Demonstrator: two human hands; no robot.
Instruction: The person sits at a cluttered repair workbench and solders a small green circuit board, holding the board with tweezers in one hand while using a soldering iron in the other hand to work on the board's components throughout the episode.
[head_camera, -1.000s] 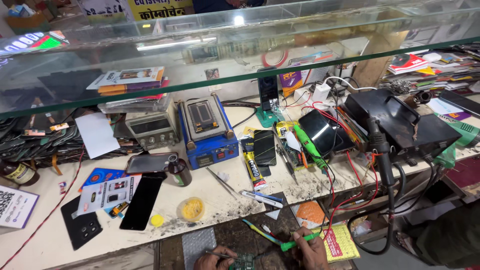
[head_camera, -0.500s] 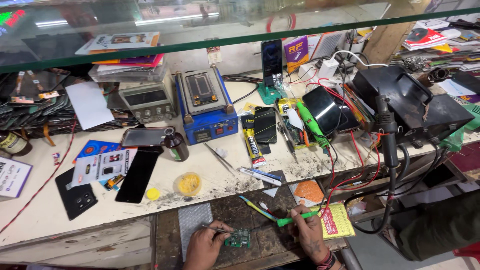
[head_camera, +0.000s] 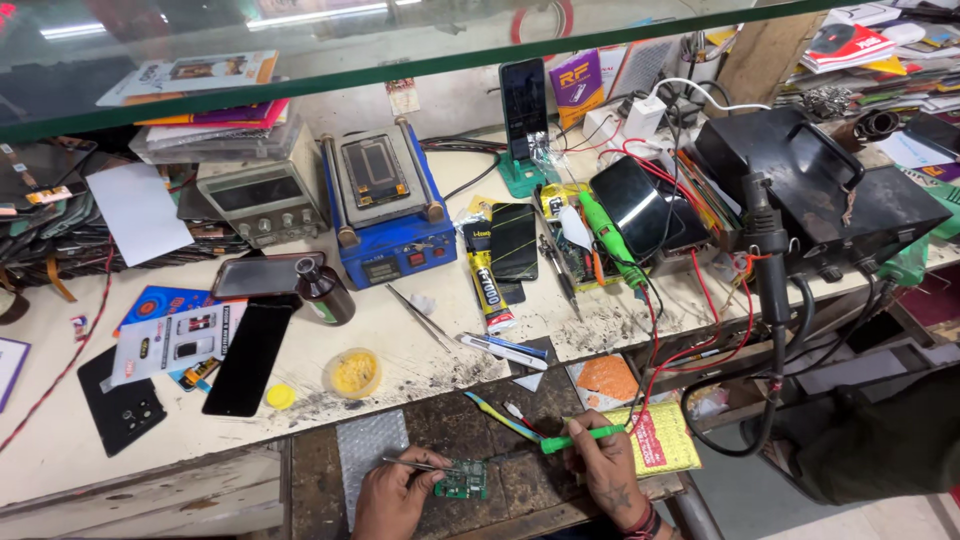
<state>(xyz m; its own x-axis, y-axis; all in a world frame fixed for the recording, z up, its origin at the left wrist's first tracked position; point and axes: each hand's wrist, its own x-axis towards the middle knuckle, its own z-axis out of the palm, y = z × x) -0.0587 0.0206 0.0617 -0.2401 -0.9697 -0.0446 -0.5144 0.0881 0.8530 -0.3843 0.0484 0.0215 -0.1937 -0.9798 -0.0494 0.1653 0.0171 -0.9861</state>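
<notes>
My left hand (head_camera: 392, 498) grips thin metal tweezers (head_camera: 418, 465) at the bottom of the head view, their tips resting on a small green circuit board (head_camera: 462, 480) that lies on a dark work mat (head_camera: 470, 420). My right hand (head_camera: 607, 470) holds a green-handled soldering iron (head_camera: 578, 436) like a pen, its tip pointing left toward the board. The iron's red and black cable (head_camera: 690, 340) runs up to the bench. Both hands are close together around the board.
On the white bench (head_camera: 60, 450) behind sit a blue screen-separator machine (head_camera: 380, 215), a grey power supply (head_camera: 255, 200), a brown bottle (head_camera: 322, 290), a yellow flux pot (head_camera: 353, 373), glue tubes (head_camera: 490, 285), several phones (head_camera: 248, 355), a black hot-air station (head_camera: 830, 190) and a glass shelf (head_camera: 300, 70).
The view has tilted down and come closer, so both hands and the circuit board show more fully. The tweezers and soldering iron stay on the board.
</notes>
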